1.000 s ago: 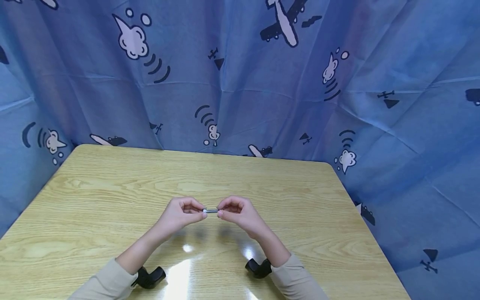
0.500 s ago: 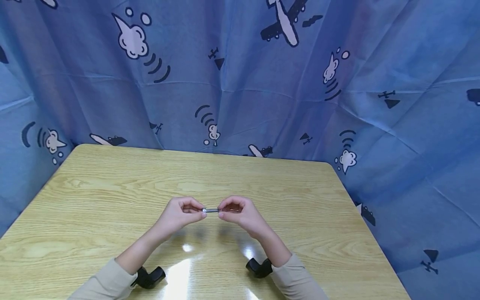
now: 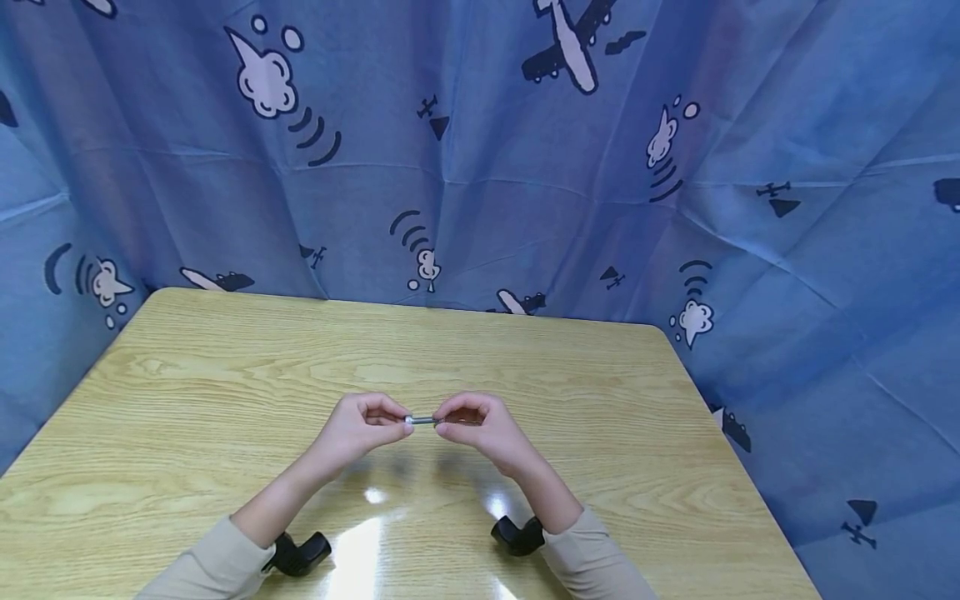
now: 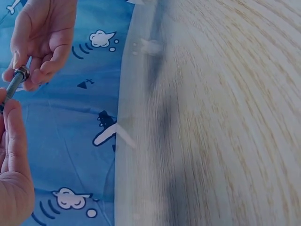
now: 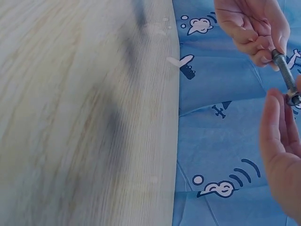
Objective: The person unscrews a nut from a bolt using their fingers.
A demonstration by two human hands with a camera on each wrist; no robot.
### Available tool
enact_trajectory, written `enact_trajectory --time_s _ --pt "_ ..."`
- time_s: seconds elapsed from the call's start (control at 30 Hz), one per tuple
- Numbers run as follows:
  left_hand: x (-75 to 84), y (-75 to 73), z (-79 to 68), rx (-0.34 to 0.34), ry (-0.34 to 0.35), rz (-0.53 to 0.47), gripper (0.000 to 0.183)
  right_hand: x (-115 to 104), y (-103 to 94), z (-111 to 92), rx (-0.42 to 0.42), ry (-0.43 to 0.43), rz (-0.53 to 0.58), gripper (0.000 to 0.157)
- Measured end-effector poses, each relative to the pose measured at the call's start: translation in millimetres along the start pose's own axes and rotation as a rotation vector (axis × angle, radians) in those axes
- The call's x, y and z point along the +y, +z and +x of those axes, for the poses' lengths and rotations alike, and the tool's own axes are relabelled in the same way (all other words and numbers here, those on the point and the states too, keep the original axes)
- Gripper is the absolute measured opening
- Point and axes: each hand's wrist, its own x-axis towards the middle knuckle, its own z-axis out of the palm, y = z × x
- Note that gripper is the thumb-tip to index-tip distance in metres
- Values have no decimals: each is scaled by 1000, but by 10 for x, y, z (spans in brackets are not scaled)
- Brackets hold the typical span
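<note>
A silvery metal bolt [image 3: 423, 420] lies level between my two hands, held up over the table. My left hand [image 3: 365, 427] pinches its left end between thumb and fingertips, which hide most of the bolt's head. At the other end, my right hand [image 3: 477, 427] pinches a nut [image 5: 293, 98] that sits around the threads. The bolt's threaded shank [image 5: 284, 70] shows bare between the two hands in the right wrist view. From the left wrist view, the right thumb and fingers are right at the nut, with the remaining right fingers loosely curled below.
The wood-grain table [image 3: 225, 358] spreads under both hands and reflects bright light near its front. Blue curtains [image 3: 480, 167] printed with planes and clouds stand behind it and at both sides. Black wrist cameras [image 3: 298, 556] are strapped on beside beige sleeves.
The right fingertips have shifted very slightly around the nut end. The left hand and the bolt stay almost where they were.
</note>
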Motion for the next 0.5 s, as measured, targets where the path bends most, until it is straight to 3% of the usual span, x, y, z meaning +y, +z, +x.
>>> enact_trajectory --time_s 0.27,0.5 --pt "-17 15 14 15 -15 -4 26 7 -5 7 5 75 5 29" --pt "-31 13 19 7 -14 -8 25 4 -18 -5 28 52 -9 27"
